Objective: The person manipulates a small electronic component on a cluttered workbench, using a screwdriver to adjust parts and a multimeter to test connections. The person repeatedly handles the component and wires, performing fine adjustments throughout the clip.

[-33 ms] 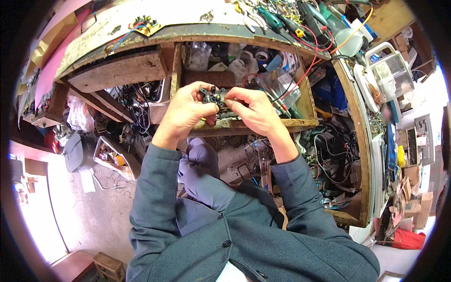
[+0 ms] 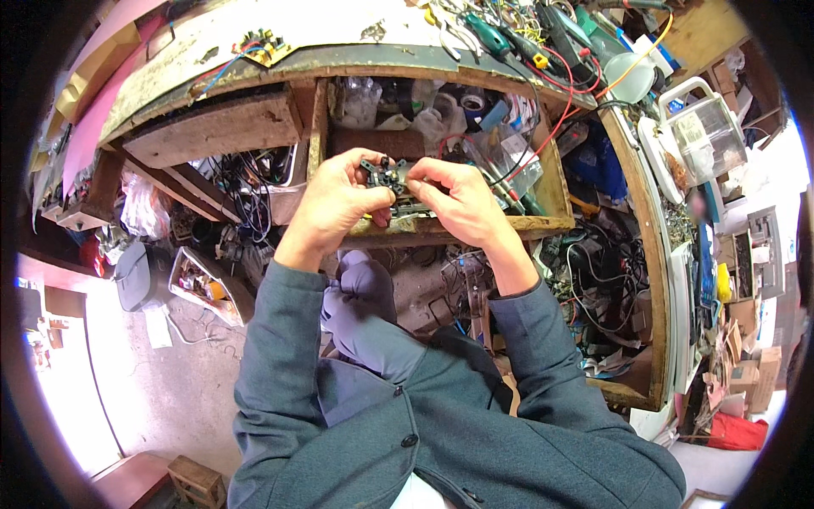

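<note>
My left hand (image 2: pixel 343 199) grips a small dark component (image 2: pixel 385 176) with black fittings, held over the front rail of an open wooden drawer (image 2: pixel 555 199). My right hand (image 2: pixel 449 195) has thumb and index finger pinched at the component's right side, on a small piece I cannot make out. Behind both hands the drawer holds plastic bags, a roll of tape (image 2: pixel 473 103), clear packets (image 2: pixel 517 157) and several long tools (image 2: pixel 509 191).
A worn bench top (image 2: pixel 331 38) above carries pliers, screwdrivers, red test leads and a small yellow board (image 2: pixel 267 47). A clear plastic container (image 2: pixel 695 144) sits at the right, near piles of cardboard. Below are tangled cables, a box of parts (image 2: pixel 206 287) and a wooden stool (image 2: pixel 195 481).
</note>
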Demonstrator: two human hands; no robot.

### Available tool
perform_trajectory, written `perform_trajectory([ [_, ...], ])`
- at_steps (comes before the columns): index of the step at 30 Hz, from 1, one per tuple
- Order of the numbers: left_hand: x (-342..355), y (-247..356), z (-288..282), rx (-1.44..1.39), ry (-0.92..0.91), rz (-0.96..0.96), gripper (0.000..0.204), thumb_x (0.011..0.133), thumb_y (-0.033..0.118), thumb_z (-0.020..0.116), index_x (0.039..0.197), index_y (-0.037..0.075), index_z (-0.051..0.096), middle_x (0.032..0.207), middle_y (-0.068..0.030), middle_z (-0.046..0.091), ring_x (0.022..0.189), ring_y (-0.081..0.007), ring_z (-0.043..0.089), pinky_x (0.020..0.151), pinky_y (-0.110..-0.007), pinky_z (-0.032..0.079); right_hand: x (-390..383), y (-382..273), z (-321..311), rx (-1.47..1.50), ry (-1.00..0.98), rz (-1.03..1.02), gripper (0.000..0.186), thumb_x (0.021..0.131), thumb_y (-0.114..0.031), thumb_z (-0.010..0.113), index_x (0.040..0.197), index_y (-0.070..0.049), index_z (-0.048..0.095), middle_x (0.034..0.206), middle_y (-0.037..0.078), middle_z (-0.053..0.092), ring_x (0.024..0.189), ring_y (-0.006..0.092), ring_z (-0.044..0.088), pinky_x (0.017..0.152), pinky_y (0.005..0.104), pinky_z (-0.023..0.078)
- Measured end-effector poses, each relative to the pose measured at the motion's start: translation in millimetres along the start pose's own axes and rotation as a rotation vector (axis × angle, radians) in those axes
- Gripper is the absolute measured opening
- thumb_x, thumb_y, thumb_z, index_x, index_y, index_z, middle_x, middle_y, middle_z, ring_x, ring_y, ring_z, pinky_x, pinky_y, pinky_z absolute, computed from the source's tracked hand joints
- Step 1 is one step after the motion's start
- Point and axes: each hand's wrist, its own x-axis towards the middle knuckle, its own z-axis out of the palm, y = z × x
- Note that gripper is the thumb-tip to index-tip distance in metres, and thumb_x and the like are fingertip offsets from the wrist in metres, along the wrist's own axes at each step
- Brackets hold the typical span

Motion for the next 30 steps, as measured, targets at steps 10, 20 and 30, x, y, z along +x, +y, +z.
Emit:
perform_trajectory([
  [10, -1.0, -2.8, -0.8, 0.02, 0.023, 0.018, 0.038, 0.078, -0.002, 0.068, 0.115, -0.004, 0.058, 0.082, -0.0057, 0.066, 0.063, -0.0124, 0.064, 0.058, -0.027, 0.054, -2.2, -9.5, 1.7, -0.105, 0.028, -0.011, 0.015, 0.089, -0.019, 0.063, 0.095, -0.006, 0.067, 0.075, 0.015, 0.066, 0.068, 0.0311, 0.065, 0.061, 0.0377, 0.048],
  [20, 2.0, -7.6, -3.1, -0.027, 0.014, 0.029, 0.038, 0.078, -0.003, 0.068, 0.115, -0.004, 0.058, 0.086, -0.0061, 0.067, 0.065, -0.013, 0.065, 0.059, -0.028, 0.056, -0.8, -4.6, 0.2, -0.075, 0.005, -0.057, 0.015, 0.089, -0.018, 0.062, 0.098, -0.006, 0.068, 0.077, 0.016, 0.067, 0.068, 0.0302, 0.065, 0.062, 0.0371, 0.049],
  [30, -1.0, -1.9, 1.2, -0.04, 0.039, 0.017, 0.038, 0.078, -0.004, 0.068, 0.115, -0.004, 0.059, 0.088, -0.0055, 0.067, 0.065, -0.0123, 0.065, 0.06, -0.026, 0.054, 0.0, -6.6, 0.7, -0.093, 0.016, -0.027, 0.016, 0.089, -0.019, 0.062, 0.096, -0.006, 0.067, 0.078, 0.016, 0.067, 0.07, 0.0326, 0.066, 0.063, 0.0389, 0.049],
])
